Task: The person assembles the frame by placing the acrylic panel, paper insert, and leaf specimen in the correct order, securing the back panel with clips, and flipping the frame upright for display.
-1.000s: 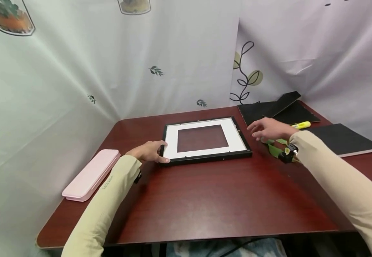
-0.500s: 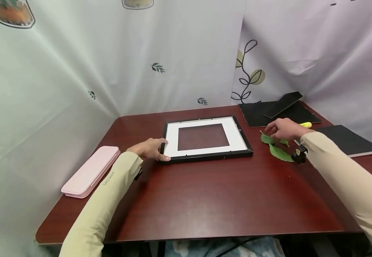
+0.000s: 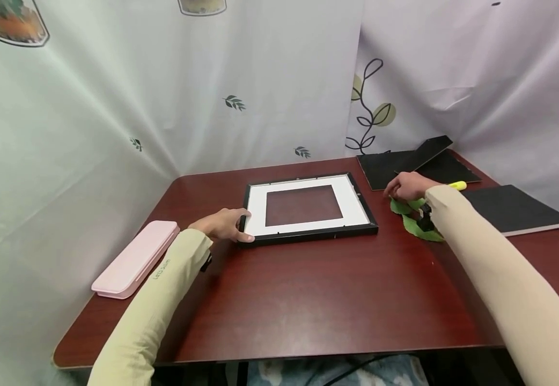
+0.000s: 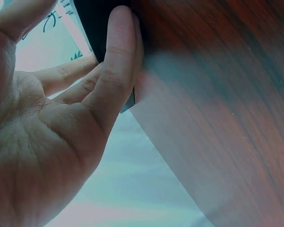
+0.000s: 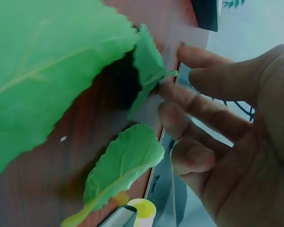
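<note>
A black picture frame [image 3: 318, 235] with a white mat [image 3: 258, 209] lies flat on the table. My left hand [image 3: 223, 224] grips its left side near the front corner. In the left wrist view, the thumb [image 4: 119, 47] presses along the black outer edge. Several green leaves lie right of the frame, the largest [image 5: 42, 80] filling the left of the right wrist view. My right hand [image 3: 406, 186] reaches over them, fingers loosely bent. Its fingertips [image 5: 173, 92] are right at the stem of a small leaf [image 5: 149, 61], with a gap between thumb and forefinger.
A yellow highlighter [image 3: 458, 185] and a black-covered book [image 3: 516, 206] lie right of the leaves. Behind is a black board [image 3: 381, 166] with a folded strip [image 3: 426, 154] on it. A pink case [image 3: 137, 257] sits at the left edge. White curtains border the table [image 3: 337, 300].
My right hand has come from beside the frame over to the leaves, shifting slightly right, then back left with its fingers lower. The left hand stays on the frame's corner.
</note>
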Action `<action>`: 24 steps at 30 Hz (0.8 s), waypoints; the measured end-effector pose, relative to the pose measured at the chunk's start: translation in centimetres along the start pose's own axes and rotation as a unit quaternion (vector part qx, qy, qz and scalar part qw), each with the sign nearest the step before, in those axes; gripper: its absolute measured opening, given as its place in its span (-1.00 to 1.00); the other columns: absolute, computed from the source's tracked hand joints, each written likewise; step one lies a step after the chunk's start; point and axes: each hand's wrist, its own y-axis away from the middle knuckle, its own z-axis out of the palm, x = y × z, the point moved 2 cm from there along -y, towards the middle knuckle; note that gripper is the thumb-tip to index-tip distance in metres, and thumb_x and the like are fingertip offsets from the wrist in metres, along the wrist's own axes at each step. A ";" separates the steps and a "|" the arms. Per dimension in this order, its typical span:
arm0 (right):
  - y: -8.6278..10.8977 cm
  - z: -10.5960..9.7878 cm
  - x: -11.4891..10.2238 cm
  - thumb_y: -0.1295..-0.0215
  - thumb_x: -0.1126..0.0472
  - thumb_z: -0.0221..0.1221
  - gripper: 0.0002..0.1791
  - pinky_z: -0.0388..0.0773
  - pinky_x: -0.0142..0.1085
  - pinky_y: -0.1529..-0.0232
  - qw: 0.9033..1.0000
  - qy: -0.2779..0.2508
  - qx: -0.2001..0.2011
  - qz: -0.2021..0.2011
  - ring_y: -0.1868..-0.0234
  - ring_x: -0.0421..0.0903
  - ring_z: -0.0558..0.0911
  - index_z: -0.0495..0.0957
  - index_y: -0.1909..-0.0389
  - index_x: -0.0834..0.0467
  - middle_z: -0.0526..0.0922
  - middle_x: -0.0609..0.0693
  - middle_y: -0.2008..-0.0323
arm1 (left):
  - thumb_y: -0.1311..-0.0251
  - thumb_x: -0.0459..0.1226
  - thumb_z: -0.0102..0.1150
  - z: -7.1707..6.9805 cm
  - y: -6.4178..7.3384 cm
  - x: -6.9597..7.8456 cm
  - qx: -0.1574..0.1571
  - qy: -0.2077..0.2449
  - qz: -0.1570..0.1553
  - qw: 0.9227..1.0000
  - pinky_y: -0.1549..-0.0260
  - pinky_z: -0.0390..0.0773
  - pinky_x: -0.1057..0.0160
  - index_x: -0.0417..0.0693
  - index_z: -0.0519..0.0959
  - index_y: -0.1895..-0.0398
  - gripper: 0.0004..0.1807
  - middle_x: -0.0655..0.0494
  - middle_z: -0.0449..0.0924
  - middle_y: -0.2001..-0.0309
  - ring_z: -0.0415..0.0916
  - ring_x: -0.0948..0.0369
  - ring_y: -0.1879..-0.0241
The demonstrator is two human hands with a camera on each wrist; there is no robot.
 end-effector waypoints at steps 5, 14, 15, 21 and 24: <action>-0.4 -0.2 0.3 -0.35 0.42 -0.03 -0.63 0.54 -0.23 0.25 0.999 -0.012 -0.031 -0.007 0.25 -0.02 0.58 0.65 -0.04 0.37 0.65 0.37 -0.02 | -0.18 0.00 0.41 0.0 -0.1 0.0 -0.007 -0.002 0.000 1.000 -0.06 0.49 0.10 -0.13 0.23 -0.49 -0.11 -0.13 0.55 -0.05 0.58 0.11 0.07; -0.9 -0.1 1.0 -0.30 0.46 0.06 -0.70 0.52 -0.24 0.30 1.000 0.012 -0.009 0.004 0.24 0.05 0.57 0.68 0.04 0.38 0.68 0.36 0.07 | -0.17 -0.02 0.42 0.1 -0.1 0.0 -0.002 0.009 0.001 1.000 -0.11 0.46 0.06 -0.14 0.23 -0.50 -0.10 -0.16 0.50 -0.16 0.41 0.02 -0.12; -1.0 0.0 1.1 -0.30 0.45 0.10 -0.72 0.55 -0.23 0.28 1.000 0.019 -0.005 0.006 0.22 0.06 0.58 0.69 0.05 0.34 0.68 0.35 0.07 | -0.17 -0.02 0.42 0.1 -0.1 0.0 -0.001 0.009 0.002 1.000 -0.12 0.45 0.05 -0.14 0.23 -0.50 -0.10 -0.17 0.50 -0.18 0.40 0.01 -0.13; -1.0 0.5 1.4 -0.27 0.36 0.27 -0.93 0.51 -0.22 0.29 0.999 0.034 0.024 0.004 0.23 0.06 0.52 0.71 0.35 0.17 0.67 0.16 0.29 | -0.18 -0.01 0.41 0.0 0.0 -0.2 0.002 -0.001 0.008 1.000 -0.14 0.45 0.03 -0.15 0.24 -0.50 -0.10 -0.17 0.52 -0.16 0.43 0.02 -0.11; -0.7 0.4 1.2 -0.26 0.36 0.27 -0.91 0.49 -0.25 0.32 0.999 0.028 0.036 -0.006 0.28 0.03 0.51 0.70 0.41 0.15 0.68 0.08 0.37 | -0.18 0.01 0.40 -0.1 0.1 -0.3 0.002 -0.007 0.008 1.000 -0.12 0.47 0.04 -0.13 0.24 -0.50 -0.10 -0.15 0.54 -0.11 0.45 0.04 -0.08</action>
